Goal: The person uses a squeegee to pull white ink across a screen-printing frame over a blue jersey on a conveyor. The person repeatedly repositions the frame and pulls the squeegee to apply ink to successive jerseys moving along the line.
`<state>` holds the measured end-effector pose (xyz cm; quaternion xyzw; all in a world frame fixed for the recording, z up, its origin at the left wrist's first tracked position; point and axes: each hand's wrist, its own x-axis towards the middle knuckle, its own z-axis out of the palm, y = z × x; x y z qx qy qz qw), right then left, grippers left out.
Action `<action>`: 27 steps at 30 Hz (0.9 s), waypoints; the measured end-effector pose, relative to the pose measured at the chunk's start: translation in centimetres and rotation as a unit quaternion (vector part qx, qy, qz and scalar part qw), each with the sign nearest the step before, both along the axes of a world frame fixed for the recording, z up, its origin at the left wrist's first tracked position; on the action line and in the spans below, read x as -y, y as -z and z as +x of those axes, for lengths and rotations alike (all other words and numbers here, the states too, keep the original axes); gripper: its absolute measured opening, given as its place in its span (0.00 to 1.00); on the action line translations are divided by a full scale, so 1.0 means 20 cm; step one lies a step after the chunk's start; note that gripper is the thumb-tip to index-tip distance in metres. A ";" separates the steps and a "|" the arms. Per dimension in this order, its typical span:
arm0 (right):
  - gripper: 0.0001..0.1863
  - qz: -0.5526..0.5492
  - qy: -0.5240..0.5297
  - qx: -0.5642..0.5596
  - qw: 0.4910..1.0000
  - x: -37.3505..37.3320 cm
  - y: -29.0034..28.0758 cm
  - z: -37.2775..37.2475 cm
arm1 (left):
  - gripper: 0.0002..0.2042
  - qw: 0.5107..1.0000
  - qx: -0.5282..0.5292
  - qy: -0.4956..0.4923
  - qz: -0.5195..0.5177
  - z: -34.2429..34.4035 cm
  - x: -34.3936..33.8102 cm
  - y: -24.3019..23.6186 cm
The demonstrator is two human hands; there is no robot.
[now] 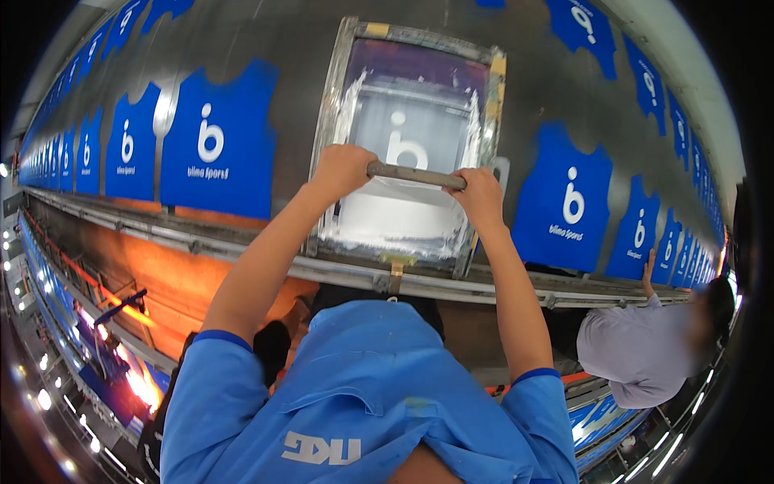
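Observation:
A framed printing screen (pixel 493 105) lies on the long dark table in front of me. Across it I hold a squeegee (pixel 415 175) level, one hand at each end. My left hand (pixel 343 169) is closed round its left end, and my right hand (pixel 481 196) grips the right end. White ink (pixel 395 216) covers the near part of the mesh, just below the squeegee. Beyond the squeegee, a white rounded emblem (pixel 407 152) shows through the mesh. The squeegee's blade is hidden from view.
Blue fabric pieces with white prints, one at left (pixel 218 145) and one at right (pixel 564 198), lie in rows along the table. A metal rail (pixel 242 248) runs along its near edge. At the right stands another person (pixel 637 347), one hand at the table's edge.

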<state>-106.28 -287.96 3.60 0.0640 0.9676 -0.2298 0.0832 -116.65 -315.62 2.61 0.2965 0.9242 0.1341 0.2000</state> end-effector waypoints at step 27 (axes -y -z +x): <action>0.18 -0.004 0.028 0.021 0.999 -0.31 -0.09 -0.75 | 0.17 0.999 -0.027 0.027 -0.012 -0.84 -0.31 -0.06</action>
